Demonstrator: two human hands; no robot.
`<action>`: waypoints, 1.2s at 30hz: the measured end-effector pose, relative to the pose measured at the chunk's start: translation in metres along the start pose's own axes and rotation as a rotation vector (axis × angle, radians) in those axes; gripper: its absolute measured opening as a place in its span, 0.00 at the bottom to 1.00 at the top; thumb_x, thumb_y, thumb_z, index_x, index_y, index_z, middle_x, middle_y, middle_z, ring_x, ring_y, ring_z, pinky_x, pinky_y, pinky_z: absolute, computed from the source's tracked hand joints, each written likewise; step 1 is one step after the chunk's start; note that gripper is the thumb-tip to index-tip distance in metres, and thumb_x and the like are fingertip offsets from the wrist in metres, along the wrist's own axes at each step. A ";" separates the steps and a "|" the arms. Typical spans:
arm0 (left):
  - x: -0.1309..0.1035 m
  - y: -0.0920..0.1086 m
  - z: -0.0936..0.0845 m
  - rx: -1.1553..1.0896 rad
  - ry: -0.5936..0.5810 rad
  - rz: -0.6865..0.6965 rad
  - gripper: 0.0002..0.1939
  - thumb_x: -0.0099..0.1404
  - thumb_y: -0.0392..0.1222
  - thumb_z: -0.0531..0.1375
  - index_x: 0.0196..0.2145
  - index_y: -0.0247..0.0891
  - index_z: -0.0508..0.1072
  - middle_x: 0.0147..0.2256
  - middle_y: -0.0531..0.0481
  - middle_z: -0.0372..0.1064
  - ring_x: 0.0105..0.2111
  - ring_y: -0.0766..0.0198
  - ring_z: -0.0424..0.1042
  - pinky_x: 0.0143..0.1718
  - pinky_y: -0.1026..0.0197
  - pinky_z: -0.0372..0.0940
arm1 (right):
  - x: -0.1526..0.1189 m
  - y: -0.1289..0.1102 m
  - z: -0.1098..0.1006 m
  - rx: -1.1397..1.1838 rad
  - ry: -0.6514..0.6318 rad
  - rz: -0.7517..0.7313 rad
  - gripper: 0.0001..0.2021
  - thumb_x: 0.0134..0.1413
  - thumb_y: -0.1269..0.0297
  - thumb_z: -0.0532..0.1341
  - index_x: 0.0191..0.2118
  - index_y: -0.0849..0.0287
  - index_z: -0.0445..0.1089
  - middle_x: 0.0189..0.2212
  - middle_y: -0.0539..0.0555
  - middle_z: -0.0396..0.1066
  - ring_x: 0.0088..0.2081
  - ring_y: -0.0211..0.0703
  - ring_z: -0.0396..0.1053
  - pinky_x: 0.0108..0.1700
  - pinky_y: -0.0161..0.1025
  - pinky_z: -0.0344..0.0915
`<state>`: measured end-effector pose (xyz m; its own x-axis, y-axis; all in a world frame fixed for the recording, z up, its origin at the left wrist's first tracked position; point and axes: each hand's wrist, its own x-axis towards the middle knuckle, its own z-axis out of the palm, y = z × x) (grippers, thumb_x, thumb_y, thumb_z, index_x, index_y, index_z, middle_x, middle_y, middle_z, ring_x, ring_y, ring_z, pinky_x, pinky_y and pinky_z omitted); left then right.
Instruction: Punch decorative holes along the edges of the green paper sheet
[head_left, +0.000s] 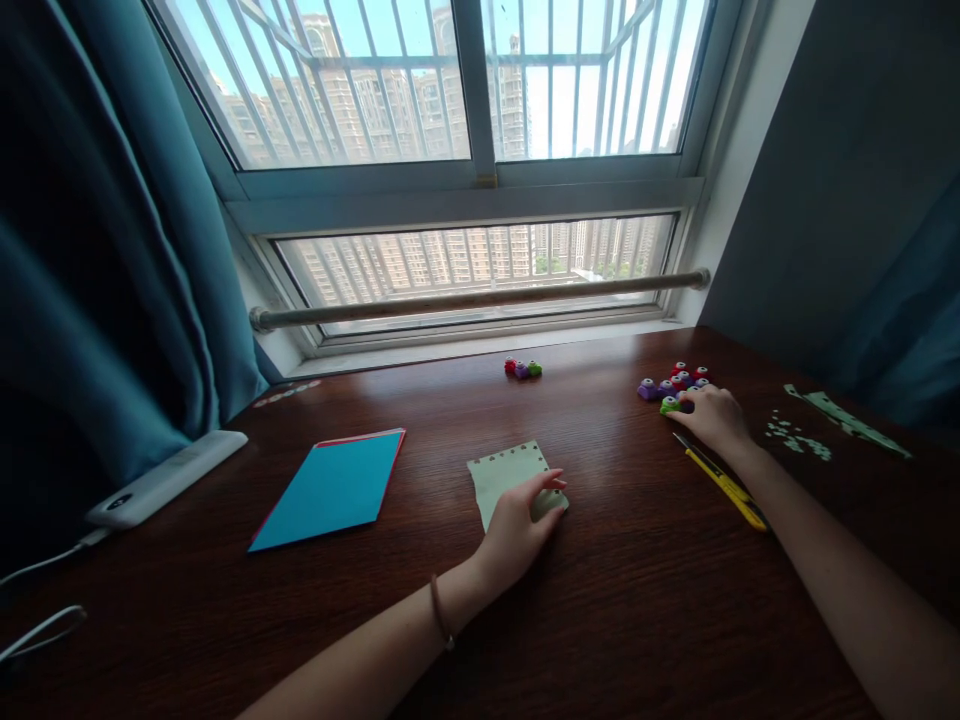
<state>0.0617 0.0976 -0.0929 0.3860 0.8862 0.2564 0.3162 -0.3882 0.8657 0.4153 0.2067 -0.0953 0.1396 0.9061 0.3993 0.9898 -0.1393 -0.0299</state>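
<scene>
My left hand (517, 525) rests on a pale green sheet of paper (499, 475), its thumb and fingers apart near the right edge. Small dark holes run along the sheet's top edge. On the right, my right hand (712, 418) has its fingers closed on a small green paper punch (670, 405) with a white button. Just behind that hand stands a cluster of similar red and purple punches (679, 380). A yellow utility knife (724, 485) with its blade out lies beside my right forearm.
Tiny paper bits (799, 437) and a torn green paper strip (851, 415) lie at far right. More punches (523, 369) stand near the window. Blue sheets (330, 490) lie left, beyond them a white power strip (169, 480) with a cord. Pale round pieces (287, 393) lie back left.
</scene>
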 end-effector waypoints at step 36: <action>-0.016 0.010 0.005 0.636 -0.271 0.592 0.15 0.64 0.31 0.47 0.48 0.32 0.62 0.42 0.44 0.68 0.49 0.59 0.62 0.52 0.58 0.57 | 0.114 -0.231 0.056 0.437 -0.200 -0.428 0.27 0.50 0.73 0.57 0.57 0.65 0.52 0.50 0.62 0.60 0.54 0.49 0.54 0.53 0.42 0.52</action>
<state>0.0631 0.0781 -0.0911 0.8028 0.4389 0.4037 0.3890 -0.8985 0.2033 0.2041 0.3649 -0.0945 -0.3094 0.9085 0.2809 0.8737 0.3881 -0.2931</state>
